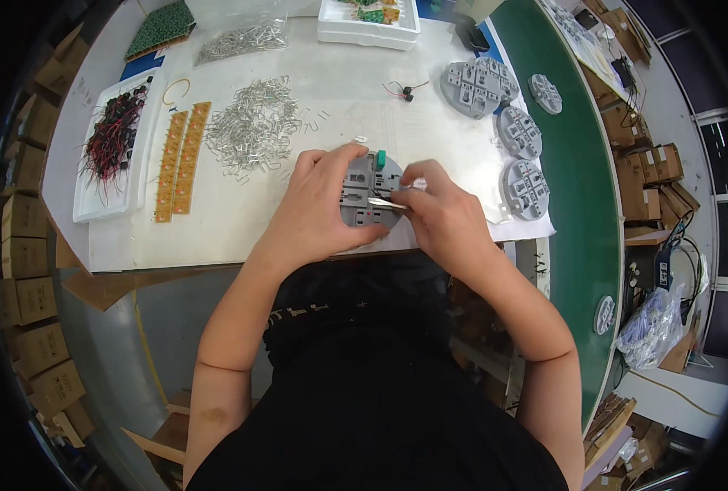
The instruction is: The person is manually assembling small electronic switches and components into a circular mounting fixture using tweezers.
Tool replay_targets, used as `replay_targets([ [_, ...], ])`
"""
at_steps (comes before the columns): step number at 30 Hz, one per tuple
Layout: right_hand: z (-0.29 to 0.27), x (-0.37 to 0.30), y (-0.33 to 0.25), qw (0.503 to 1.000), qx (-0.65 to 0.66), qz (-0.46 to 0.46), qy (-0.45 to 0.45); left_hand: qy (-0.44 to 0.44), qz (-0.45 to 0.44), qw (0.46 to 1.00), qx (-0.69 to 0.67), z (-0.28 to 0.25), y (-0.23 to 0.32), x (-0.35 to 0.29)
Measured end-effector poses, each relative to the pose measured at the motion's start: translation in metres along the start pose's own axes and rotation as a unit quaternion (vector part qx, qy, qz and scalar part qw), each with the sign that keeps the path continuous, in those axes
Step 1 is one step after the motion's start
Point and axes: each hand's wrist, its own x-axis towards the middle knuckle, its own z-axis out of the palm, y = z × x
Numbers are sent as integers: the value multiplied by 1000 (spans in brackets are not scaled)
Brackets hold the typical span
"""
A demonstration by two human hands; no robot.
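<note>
At the table's front edge lies a round grey plastic housing (358,178) with moulded slots and compartments. My left hand (311,211) curls around its left side, thumb at the near rim and fingers at the far rim. A small green block (381,159) stands up at the housing's far side. My right hand (447,214) is closed in a pinch on slim, pale tweezers (387,203), whose tips point left over the middle of the housing. Dark bits, perhaps wires, show near the tips. Fingers hide the housing's right part.
To the left lie a pile of metal clips (253,127), orange circuit-board strips (186,159) and a white tray (83,204) of red-and-black wired parts. A buzzer-like wired part (407,94) lies beyond my hands. More grey housings (526,190) sit right, towards a green surface (581,245).
</note>
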Motion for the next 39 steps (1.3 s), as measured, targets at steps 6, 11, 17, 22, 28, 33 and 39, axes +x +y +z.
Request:
replay_targets([
  [6, -5, 2, 1, 1000, 16, -19, 12, -27, -16, 999, 14, -9, 5, 5],
  [11, 16, -23, -7, 995, -56, -38, 74, -42, -21, 998, 28, -10, 5, 8],
  [17, 27, -40, -17, 990, -131, -4, 47, -11, 93, 983, 157, -12, 14, 15],
  [22, 7, -22, -3, 979, 90, -62, 169, -123, 104, 966, 203, -16, 38, 37],
  [28, -47, -22, 7, 813, 525, 183, 176, 108, 137, 979, 105, 9, 8, 17],
  [33, -38, -15, 36, 899, 351, 214, 147, 58, 56, 995, 57, 4, 6, -18],
  [39, -45, 8, 43, 968, 211, 85, 109, 11, -38, 996, -77, -6, 0, 2],
])
